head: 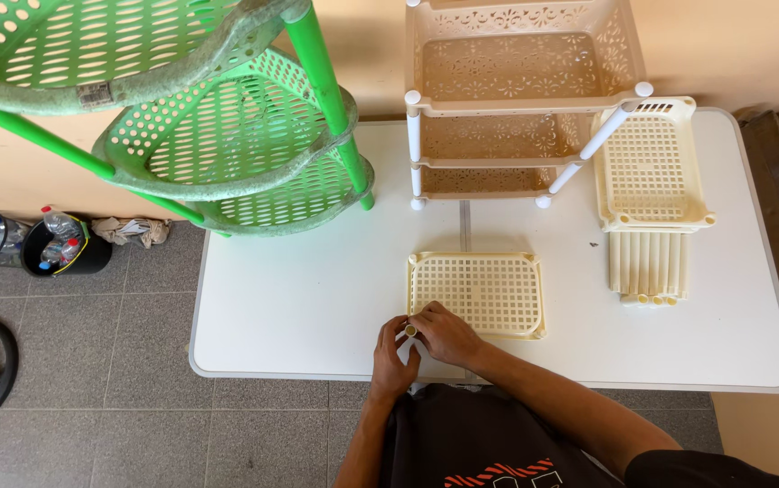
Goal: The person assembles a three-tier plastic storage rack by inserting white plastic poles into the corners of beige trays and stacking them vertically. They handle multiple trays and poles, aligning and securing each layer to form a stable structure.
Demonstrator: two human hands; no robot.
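Both hands meet at the near-left corner of the flat cream tray (pixel 477 293) on the white table (pixel 317 298): the left hand (pixel 393 354) and right hand (pixel 445 333) pinch a short cream tube (pixel 410 331) between their fingertips, seemingly fitting a leg into that corner socket. The next move likely calls for pushing the tube straight in while steadying the tray. Left of the tray the table has open room; the table's near edge lies just behind the wrists, and spare tubes (pixel 648 267) lie to the tray's right.
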